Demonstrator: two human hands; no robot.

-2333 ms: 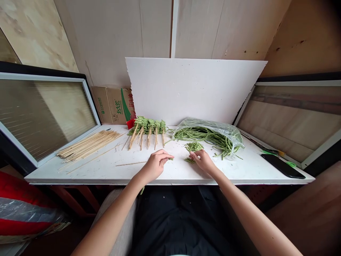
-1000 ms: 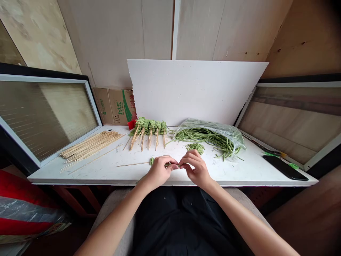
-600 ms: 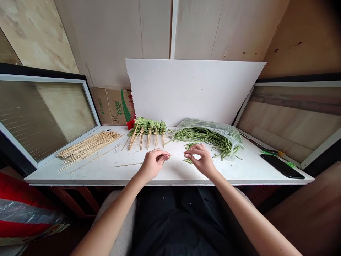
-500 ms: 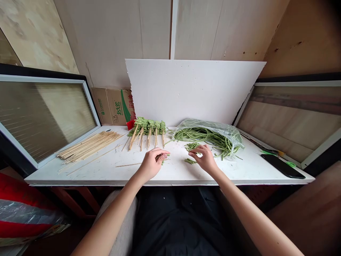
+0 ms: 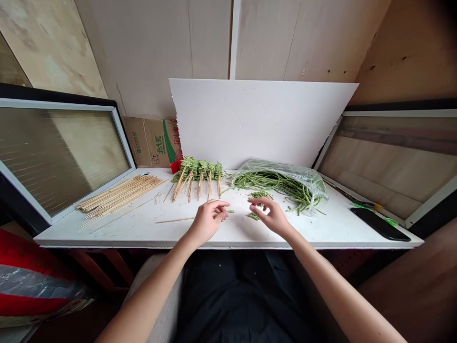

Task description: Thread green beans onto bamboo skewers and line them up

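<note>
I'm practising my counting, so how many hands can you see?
2. The left hand has a bean piece poking out of its grip, and the right hand is open, by the pile of chopped beans. No other hands show.

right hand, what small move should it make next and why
I'd probably lower the right hand and pinch one of the cut pieces near its thumb: that hand looks open, with nothing visible in it, while the left hand has a green piece at its fingertips.
</note>
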